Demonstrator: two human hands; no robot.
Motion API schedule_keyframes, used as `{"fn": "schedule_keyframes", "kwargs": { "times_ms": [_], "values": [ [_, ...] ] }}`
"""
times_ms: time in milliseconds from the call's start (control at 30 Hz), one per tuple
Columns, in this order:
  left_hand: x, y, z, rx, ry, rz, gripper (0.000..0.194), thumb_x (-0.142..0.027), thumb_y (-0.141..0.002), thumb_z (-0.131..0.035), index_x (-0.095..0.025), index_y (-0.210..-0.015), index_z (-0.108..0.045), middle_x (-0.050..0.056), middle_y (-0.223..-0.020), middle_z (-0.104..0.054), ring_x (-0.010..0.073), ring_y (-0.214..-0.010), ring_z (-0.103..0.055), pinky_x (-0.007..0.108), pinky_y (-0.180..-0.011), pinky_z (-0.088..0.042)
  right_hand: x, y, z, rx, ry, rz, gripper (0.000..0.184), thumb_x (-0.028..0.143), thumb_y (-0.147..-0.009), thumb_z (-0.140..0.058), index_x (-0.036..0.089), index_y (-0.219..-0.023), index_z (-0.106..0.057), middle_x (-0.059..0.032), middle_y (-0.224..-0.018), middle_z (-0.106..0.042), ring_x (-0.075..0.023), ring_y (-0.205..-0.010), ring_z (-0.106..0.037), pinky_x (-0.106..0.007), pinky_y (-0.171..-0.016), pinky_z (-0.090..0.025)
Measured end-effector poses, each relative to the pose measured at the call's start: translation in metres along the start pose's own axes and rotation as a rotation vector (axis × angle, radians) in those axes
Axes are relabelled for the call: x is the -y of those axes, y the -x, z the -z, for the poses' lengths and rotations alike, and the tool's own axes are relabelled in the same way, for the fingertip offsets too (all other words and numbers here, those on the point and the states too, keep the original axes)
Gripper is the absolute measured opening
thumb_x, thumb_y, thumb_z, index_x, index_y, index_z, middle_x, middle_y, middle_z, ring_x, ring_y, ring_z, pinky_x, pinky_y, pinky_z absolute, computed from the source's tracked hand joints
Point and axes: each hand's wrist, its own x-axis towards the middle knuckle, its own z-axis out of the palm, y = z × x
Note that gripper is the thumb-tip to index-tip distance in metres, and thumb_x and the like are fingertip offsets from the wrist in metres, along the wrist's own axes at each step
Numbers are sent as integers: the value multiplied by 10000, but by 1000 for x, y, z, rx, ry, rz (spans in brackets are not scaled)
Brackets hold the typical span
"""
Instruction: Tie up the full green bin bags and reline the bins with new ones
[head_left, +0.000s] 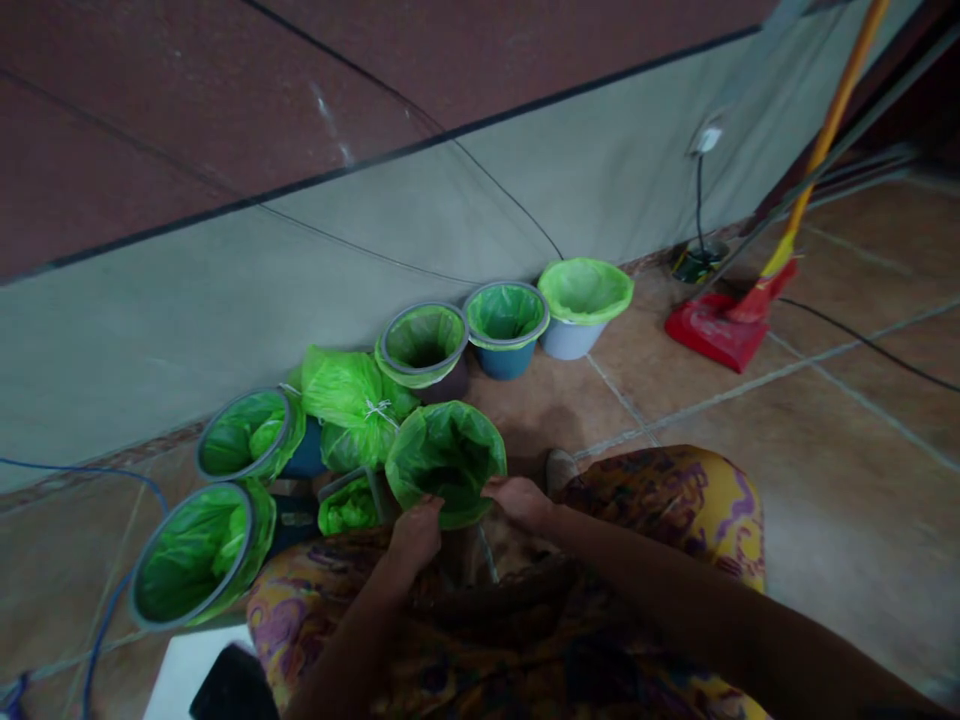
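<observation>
A green trash bag (448, 440) lines the round bin in front of me, its rim spread wide and folded over the edge. My left hand (417, 532) pinches the near left part of that rim. On the near right part, my right hand (522, 500) is closed on the same bag. The bin's own body is mostly hidden by the bag and my hands. Just left of it lies a tied bundle of green bags (352, 395), and a small grey basket (351, 503) with green plastic inside stands below the bundle.
Along the wall stand a brown bin (450, 383), a blue bin (506, 360) and a pale bin (574, 340), all lined green. Two more lined bins, one behind (304, 455) and one nearer (142, 590), tilt at left. A red dustpan (712, 330) and broom (780, 255) are at right.
</observation>
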Motion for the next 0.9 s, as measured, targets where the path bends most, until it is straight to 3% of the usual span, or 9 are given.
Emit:
{"fn": "schedule_keyframes", "kwargs": {
  "times_ms": [100,200,433,667,767,833,900],
  "values": [
    [-9,0,-19,68,7,8,540,-12,-824,-421,-124,-1339,-539,134,-1354,-598,186,-1235,-580,275,-1064,-419,-2,-5,-16,30,104,23,357,129,-876,-465,190,-1165,-666,-95,-1190,-668,-215,-1017,-648,-302,-849,-494],
    [-9,-3,-29,96,9,35,506,-28,-859,-387,-112,-1333,-542,138,-1346,-603,189,-1212,-596,274,-1045,-433,-9,-12,-17,35,117,22,309,162,-921,-444,174,-1106,-692,-92,-1174,-676,-209,-1020,-641,-283,-836,-477],
    [-5,-7,-34,101,-18,134,428,-40,-904,-324,-110,-1220,-604,144,-1259,-645,204,-1111,-653,290,-949,-495,-14,-26,-6,89,131,-121,347,265,-976,-400,167,-937,-732,-85,-1020,-724,-184,-921,-659,-250,-764,-452],
    [-7,-7,-36,81,-47,145,462,-24,-913,-265,-101,-1212,-609,143,-1233,-651,215,-1092,-659,311,-925,-511,-5,-27,2,-10,143,-243,303,235,-932,-430,185,-1076,-692,-100,-1076,-705,-205,-916,-670,-275,-752,-475],
    [-7,-7,-37,76,-46,148,463,-24,-916,-265,-105,-1208,-615,150,-1234,-652,209,-1093,-659,302,-926,-508,9,-21,-5,-100,137,-60,311,164,-919,-411,186,-1116,-652,-88,-1131,-670,-190,-929,-651,-279,-760,-486],
    [-7,-8,-38,75,-47,153,457,-27,-916,-278,-109,-1214,-614,155,-1231,-653,205,-1093,-659,296,-929,-505,19,-18,-16,-105,133,105,260,163,-908,-452,181,-1068,-657,-81,-1086,-672,-196,-977,-626,-295,-829,-485],
    [-6,-8,-39,76,-50,154,455,-29,-916,-291,-120,-1229,-609,156,-1238,-651,203,-1103,-654,295,-938,-499,23,-18,-30,-81,166,183,210,166,-898,-496,168,-1019,-668,-88,-1030,-682,-219,-1025,-602,-333,-895,-472]
  ]
}}
